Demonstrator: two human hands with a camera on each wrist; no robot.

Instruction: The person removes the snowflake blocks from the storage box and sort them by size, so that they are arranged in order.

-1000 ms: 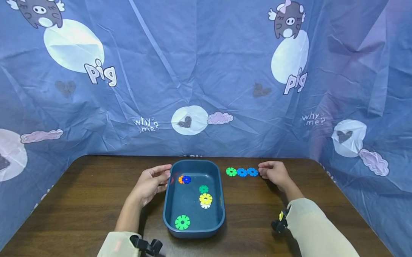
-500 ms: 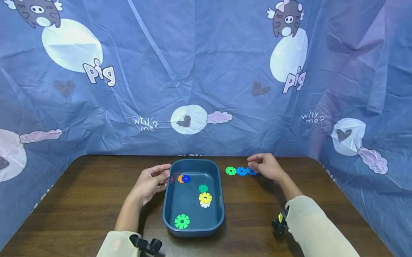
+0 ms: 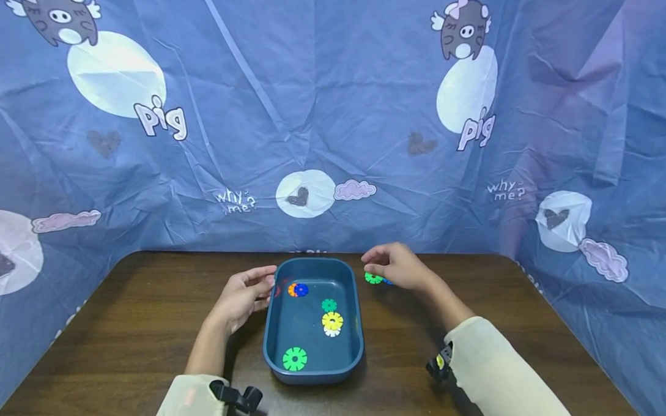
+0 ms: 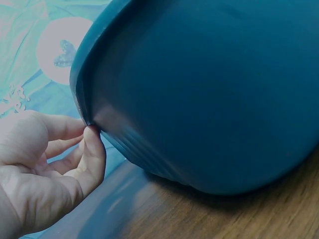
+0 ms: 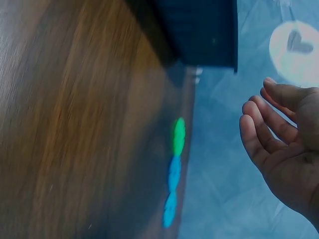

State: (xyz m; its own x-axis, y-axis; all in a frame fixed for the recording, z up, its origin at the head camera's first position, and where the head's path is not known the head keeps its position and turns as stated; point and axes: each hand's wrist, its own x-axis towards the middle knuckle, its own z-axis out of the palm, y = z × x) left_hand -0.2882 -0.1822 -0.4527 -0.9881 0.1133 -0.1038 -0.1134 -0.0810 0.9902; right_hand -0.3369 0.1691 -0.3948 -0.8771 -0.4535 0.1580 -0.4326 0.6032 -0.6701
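Observation:
My left hand [image 3: 241, 300] pinches the left rim of a dark blue plastic bin [image 3: 317, 376]; the thumb and finger at the rim also show in the left wrist view. Over the table to the right of the bin, my right hand [image 3: 402, 268] hovers with loosely bent fingers and nothing in them. Below it lie a green notched disc [image 5: 179, 137], a blue notched disc [image 5: 174, 173] and a second blue disc [image 5: 170, 209], lined up in a row. In the head view the hand hides most of the blue ones.
Inside the bin lie a yellow disc [image 3: 332, 321] partly over a white one, a large green disc [image 3: 295, 358], a small green disc [image 3: 329, 305] and a blue disc [image 3: 301, 290] over an orange one. A blue printed cloth [image 3: 319, 135] hangs behind the brown table [image 3: 150, 337].
My right hand has moved left from beside the row's right end to above the green disc. The left hand, the bin and the discs stay in place.

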